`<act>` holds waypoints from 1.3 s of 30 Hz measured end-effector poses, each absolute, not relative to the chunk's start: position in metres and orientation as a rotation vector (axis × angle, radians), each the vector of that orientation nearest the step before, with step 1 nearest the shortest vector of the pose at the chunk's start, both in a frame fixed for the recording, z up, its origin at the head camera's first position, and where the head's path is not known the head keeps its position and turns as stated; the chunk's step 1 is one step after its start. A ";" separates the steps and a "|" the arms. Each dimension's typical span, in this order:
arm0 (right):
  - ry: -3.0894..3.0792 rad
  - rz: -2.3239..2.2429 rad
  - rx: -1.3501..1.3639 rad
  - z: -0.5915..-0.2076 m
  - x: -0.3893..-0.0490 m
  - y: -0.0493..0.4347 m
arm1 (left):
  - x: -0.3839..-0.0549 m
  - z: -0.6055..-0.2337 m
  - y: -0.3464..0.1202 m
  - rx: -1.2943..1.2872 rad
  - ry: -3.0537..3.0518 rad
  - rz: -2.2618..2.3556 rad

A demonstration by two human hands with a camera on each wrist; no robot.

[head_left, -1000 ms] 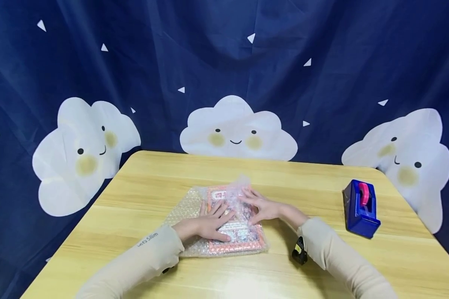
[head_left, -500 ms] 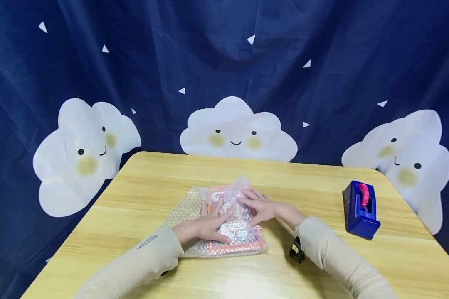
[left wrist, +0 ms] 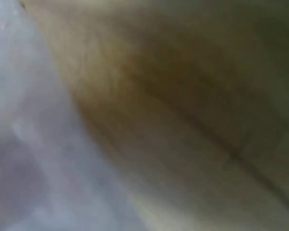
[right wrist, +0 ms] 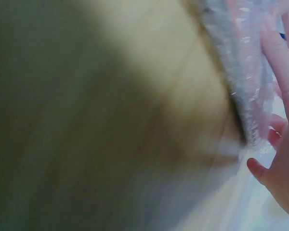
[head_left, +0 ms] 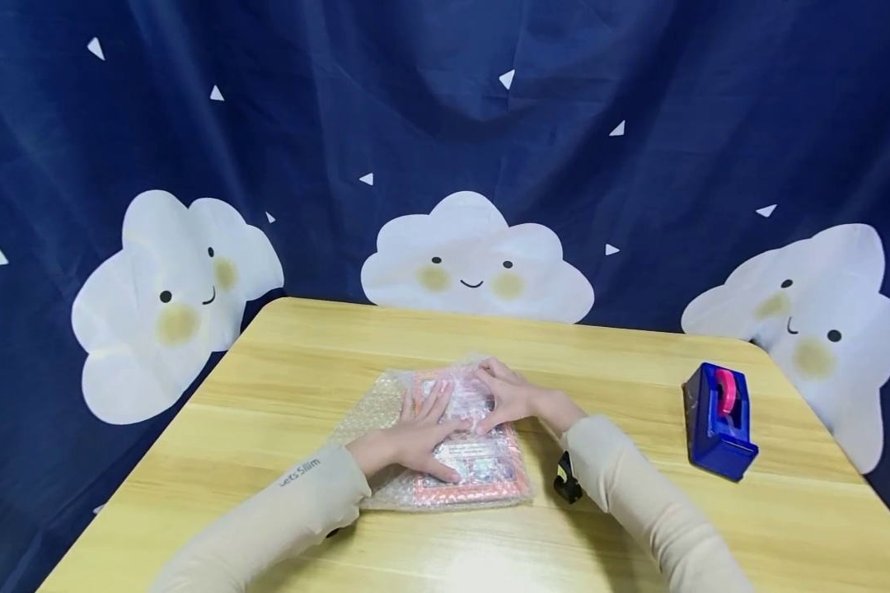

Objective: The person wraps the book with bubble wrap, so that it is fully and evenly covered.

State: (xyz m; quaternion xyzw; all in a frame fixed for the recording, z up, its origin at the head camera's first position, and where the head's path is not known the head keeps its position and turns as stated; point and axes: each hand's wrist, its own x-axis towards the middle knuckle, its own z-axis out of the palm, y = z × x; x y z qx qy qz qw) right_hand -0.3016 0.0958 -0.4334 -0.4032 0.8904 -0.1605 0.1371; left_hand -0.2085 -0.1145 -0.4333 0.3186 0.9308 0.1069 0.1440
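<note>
A flat, rectangular item with an orange printed border lies in clear bubble wrap on the table, its print partly blurred by the wrap. My left hand rests on the wrap with spread, straight fingers. At the upper right corner of the bundle, my right hand touches the wrap with bent fingers, its thumb set apart from them over the print. In the right wrist view, the bundle's wrapped edge runs beside the right hand. The left wrist view is blurred, with whitish wrap along its left side.
A blue tape dispenser with a pink core stands on the right side of the wooden table. Behind the table's far edge hangs a dark blue curtain with smiling clouds.
My right hand has shifted slightly left and its fingers have bent more. The wrap that stuck up at the top corner now lies lower. The left hand stays on the bundle.
</note>
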 end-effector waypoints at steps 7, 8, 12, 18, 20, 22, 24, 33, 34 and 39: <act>2.583 -0.321 -1.139 -0.432 -0.298 0.097 | -0.212 -0.434 -0.113 0.892 2.660 0.269; 2.589 -0.308 -1.136 -0.432 -0.298 0.098 | -0.212 -0.434 -0.113 0.895 2.663 0.266; 2.601 -0.365 -1.138 -0.432 -0.297 0.099 | -0.213 -0.433 -0.111 0.912 2.675 0.243; 2.653 -0.643 -1.131 -0.432 -0.290 0.104 | -0.214 -0.432 -0.110 0.925 2.670 0.240; 2.694 -0.674 -1.106 -0.431 -0.284 0.105 | -0.214 -0.433 -0.111 0.925 2.672 0.245; 2.691 -0.656 -1.088 -0.430 -0.277 0.106 | -0.214 -0.432 -0.112 0.915 2.667 0.253; 2.651 -0.582 -1.100 -0.428 -0.269 0.104 | -0.214 -0.432 -0.113 0.908 2.665 0.265; 2.650 -0.228 -1.169 -0.427 -0.281 0.087 | -0.216 -0.428 -0.116 0.892 2.690 0.258; 2.642 -0.190 -1.155 -0.428 -0.284 0.087 | -0.215 -0.428 -0.115 0.898 2.686 0.259; 2.555 -0.070 -1.106 -0.430 -0.297 0.086 | -0.212 -0.427 -0.115 0.911 2.665 0.274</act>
